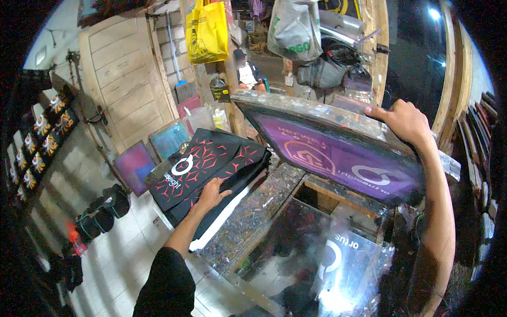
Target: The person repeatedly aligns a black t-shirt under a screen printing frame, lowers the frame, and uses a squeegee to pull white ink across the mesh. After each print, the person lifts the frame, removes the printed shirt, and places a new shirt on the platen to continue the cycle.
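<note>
My right hand (404,121) grips the upper edge of a wooden screen-printing frame (322,111), which stands tilted up on the right. Its purple mesh (346,168) carries pale printed shapes. On the left, my left hand (212,195) lies on a stack of black fabric pieces (198,158) with red line patterns and a white ring print, its fingers apart. The stack rests at the left end of a paint-stained worktable (232,248). Below the raised frame is a glossy dark glass panel (285,248), with a pale sheet (351,269) bearing a white ring at its right.
Smaller coloured screens (132,166) lean near a wooden door (124,74). A yellow bag (207,31) and a grey plastic bag (296,31) hang above the frame. A person (248,74) sits beyond. Printed pieces (39,142) line the far left; many frames (478,158) stand at right.
</note>
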The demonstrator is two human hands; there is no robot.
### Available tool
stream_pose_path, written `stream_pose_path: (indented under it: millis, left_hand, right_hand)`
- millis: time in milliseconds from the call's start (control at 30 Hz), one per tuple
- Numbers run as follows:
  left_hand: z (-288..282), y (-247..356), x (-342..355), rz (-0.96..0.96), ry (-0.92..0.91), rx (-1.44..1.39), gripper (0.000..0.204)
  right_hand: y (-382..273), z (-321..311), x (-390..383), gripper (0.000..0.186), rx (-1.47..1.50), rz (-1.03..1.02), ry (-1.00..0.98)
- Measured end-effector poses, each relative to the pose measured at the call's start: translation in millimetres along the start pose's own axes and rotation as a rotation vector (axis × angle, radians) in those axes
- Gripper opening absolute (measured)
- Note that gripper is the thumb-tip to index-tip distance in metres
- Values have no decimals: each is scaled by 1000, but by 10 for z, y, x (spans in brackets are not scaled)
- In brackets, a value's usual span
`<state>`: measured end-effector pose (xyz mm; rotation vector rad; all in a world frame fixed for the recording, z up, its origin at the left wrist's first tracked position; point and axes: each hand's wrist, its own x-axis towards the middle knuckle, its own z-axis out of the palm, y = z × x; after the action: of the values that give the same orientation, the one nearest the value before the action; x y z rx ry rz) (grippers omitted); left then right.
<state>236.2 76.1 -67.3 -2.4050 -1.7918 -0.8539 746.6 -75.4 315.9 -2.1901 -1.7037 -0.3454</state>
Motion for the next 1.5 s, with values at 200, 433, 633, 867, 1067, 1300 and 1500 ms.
stream_pose_path:
  millis: [200, 433, 633, 867, 1067, 1300, 1500]
  left_hand:
    - [-83, 103, 28, 166, -49, 260, 47]
    - [99, 104, 260, -1, -67, 560, 40]
    - [-5, 21, 114, -27, 62, 322, 74]
    - [-870, 248, 166, 259, -142, 704, 60]
    - [-983, 763, -127, 806, -336, 675, 65]
    - [155, 2249, -2170, 746, -682, 373, 83]
    - [-280, 2729, -2626, 260, -769, -364, 70]
  right_hand:
    - [37, -24, -1, 84, -1, -7, -2]
    - [53, -5, 2, 84, 34, -50, 2]
    - [23, -23, -7, 86, 8, 18, -45]
    - [15, 18, 37, 96, 6, 48, -45]
    - [101, 122, 88, 105, 33, -36, 104]
    - [195, 202, 84, 110, 45, -90, 89]
    - [283, 291, 249, 111, 30, -197, 130]
